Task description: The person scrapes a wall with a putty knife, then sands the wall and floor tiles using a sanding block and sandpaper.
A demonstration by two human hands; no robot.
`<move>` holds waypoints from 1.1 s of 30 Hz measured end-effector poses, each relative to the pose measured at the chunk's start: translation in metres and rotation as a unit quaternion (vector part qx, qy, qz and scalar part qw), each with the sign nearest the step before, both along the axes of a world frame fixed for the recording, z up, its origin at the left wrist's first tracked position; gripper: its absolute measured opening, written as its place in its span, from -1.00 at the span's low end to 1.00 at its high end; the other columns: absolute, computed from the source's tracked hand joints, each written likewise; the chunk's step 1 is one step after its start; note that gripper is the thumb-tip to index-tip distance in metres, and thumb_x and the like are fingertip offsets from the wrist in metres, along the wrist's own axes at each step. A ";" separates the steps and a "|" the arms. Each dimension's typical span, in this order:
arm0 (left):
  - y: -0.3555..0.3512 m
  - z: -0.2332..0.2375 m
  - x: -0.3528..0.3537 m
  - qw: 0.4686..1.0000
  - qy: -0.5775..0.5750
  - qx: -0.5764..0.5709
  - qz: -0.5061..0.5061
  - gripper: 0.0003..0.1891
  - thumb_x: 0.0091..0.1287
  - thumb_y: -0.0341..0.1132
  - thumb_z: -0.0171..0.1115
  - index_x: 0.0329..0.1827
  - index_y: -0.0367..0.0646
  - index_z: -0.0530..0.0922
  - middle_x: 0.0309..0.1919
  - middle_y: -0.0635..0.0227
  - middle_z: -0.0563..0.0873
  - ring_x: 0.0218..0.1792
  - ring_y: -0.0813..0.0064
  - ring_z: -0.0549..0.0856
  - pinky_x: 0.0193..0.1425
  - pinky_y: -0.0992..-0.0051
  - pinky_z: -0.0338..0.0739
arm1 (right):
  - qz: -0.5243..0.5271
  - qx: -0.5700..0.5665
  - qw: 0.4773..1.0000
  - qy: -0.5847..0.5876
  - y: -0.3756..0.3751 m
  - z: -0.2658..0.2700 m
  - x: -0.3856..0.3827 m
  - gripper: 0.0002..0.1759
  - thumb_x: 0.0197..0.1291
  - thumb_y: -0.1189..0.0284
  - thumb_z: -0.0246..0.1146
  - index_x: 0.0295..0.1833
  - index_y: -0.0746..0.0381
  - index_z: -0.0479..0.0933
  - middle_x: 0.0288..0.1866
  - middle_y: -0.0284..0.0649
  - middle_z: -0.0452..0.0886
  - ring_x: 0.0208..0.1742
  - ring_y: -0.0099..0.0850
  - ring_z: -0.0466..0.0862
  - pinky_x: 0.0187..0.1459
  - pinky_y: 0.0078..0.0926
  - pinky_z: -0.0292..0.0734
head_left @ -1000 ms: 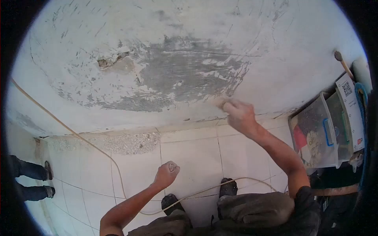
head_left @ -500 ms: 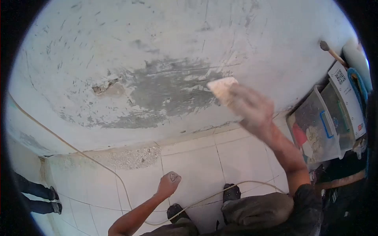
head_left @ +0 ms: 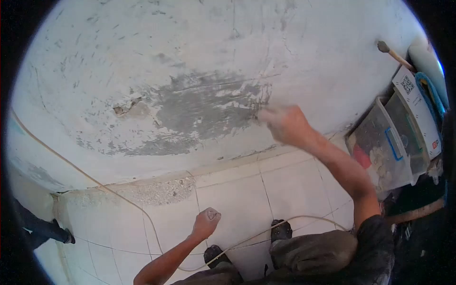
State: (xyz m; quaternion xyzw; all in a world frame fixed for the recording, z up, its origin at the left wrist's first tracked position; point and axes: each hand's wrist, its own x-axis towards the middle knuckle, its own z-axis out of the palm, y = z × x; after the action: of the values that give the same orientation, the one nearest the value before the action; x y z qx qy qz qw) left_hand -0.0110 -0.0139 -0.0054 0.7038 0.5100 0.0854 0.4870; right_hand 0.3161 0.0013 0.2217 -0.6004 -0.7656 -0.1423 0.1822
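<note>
My right hand (head_left: 287, 124), pale with dust and blurred, is closed against or just in front of the white wall (head_left: 323, 71), at the right end of a rough grey patch (head_left: 199, 107). What its fingers grip is not clear. Lower down, my left hand (head_left: 207, 223) is closed in a fist above the tiled floor; a greyish spot shows at its fingers, and anything inside is hidden. A chipped hole (head_left: 124, 107) breaks the wall left of the grey patch.
Clear plastic bins (head_left: 380, 147) stand at the right, near a wooden-handled tool (head_left: 395, 54). A thin hose (head_left: 85, 175) runs from the left across the floor by my feet. Another person's legs (head_left: 45, 230) are at the far left. Rubble (head_left: 166, 190) lies along the wall base.
My right hand has moved slightly left and turned; the pale flat piece seen in it before no longer shows. My left hand is nearly still. The other person's legs have shifted left.
</note>
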 end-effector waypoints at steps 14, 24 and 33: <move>0.008 0.008 0.009 0.998 -0.049 0.029 -0.011 -0.71 0.20 -0.15 0.19 -0.31 -0.25 0.53 -0.57 0.21 0.58 -0.53 0.35 0.59 -0.43 0.40 0.46 | 0.005 0.136 0.990 0.038 -0.018 0.032 -0.006 -0.79 -0.10 0.74 0.19 -0.32 0.25 0.53 -0.32 -0.15 0.62 -0.36 -0.27 0.65 -0.36 -0.47 0.54; 0.003 -0.002 0.000 0.999 -0.024 0.036 -0.025 -0.73 0.22 -0.14 0.16 -0.33 -0.21 0.51 -0.71 0.36 0.51 -0.76 0.52 0.50 -0.66 0.44 0.42 | 0.091 0.301 0.944 0.103 -0.019 0.058 0.005 -0.68 -0.13 0.74 0.17 -0.25 0.15 0.58 -0.29 -0.16 0.66 -0.31 -0.27 0.66 -0.29 -0.45 0.56; 0.005 -0.001 -0.003 0.998 -0.028 0.053 -0.023 -0.73 0.22 -0.16 0.16 -0.31 -0.23 0.52 -0.73 0.36 0.49 -0.76 0.53 0.49 -0.68 0.45 0.41 | 0.089 0.298 0.938 0.153 -0.039 0.049 -0.018 -0.73 -0.14 0.82 0.15 -0.33 0.27 0.52 -0.31 -0.15 0.64 -0.36 -0.34 0.65 -0.36 -0.53 0.52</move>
State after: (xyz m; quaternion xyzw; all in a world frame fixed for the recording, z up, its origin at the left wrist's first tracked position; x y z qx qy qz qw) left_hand -0.0139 -0.0087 -0.0063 0.7375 0.4746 0.1210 0.4651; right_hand 0.2979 -0.0376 0.2710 -0.4625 -0.7012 -0.2536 0.4797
